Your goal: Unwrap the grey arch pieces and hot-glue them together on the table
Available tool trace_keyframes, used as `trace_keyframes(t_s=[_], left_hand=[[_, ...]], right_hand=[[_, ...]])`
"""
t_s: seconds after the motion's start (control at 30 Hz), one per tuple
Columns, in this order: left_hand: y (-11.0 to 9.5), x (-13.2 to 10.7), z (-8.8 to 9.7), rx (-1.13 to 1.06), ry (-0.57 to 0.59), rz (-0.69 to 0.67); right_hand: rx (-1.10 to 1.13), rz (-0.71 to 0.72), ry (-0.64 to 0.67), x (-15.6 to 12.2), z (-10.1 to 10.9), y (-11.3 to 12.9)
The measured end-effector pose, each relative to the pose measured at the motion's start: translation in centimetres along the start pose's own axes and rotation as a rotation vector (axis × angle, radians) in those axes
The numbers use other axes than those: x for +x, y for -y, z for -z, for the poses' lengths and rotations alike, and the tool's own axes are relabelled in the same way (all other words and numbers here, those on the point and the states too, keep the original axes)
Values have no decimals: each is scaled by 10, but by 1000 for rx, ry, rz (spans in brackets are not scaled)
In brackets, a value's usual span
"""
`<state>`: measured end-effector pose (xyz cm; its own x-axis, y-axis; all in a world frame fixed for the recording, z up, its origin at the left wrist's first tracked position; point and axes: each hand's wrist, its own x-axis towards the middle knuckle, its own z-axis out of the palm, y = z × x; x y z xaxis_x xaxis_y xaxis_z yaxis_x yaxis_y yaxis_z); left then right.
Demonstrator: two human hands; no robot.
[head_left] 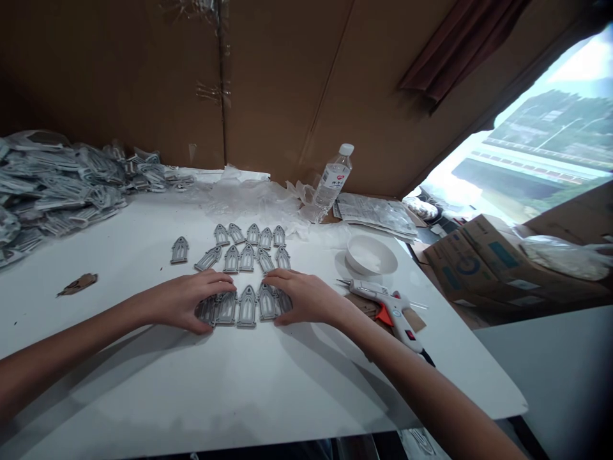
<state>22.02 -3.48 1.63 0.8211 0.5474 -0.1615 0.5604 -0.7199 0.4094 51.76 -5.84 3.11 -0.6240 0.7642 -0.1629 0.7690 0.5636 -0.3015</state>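
Small grey arched window-shaped pieces (246,306) lie in three rough rows on the white table (230,390). My left hand (184,300) curves around the left end of the nearest row, thumb at the bottom edge and fingers over the tops of the pieces. At the right end, my right hand (304,297) spans the pieces the same way, partly hiding them. The pieces between my hands lie flat, side by side. Behind them are two more rows, some pieces tilted, and a single arched piece (179,250) lies apart on the left.
A heap of bagged grey pieces (62,182) fills the back left. A water bottle (332,179), a white bowl (371,255) and a glue gun (383,303) stand or lie to the right. Brown scrap (78,285) lies left. Cardboard boxes (488,262) are beyond the table's right edge.
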Motion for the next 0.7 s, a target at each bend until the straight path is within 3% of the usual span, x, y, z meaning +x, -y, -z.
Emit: trace_keyframes(t_s=[0.2,0.33,0.53,0.7], left_hand=[[-7,-1,-5,13,12,3],[-7,-1,3,29,14,2],[22,2,32,83,-69,89],[47,9,33,87,-90,257]], right_hand=[[-6,2,10,-6,0,2],[3,-15,0,-7,8,2],[-121,-248,-152,7,25,-14],[-165,-269,-95,23,17,-31]])
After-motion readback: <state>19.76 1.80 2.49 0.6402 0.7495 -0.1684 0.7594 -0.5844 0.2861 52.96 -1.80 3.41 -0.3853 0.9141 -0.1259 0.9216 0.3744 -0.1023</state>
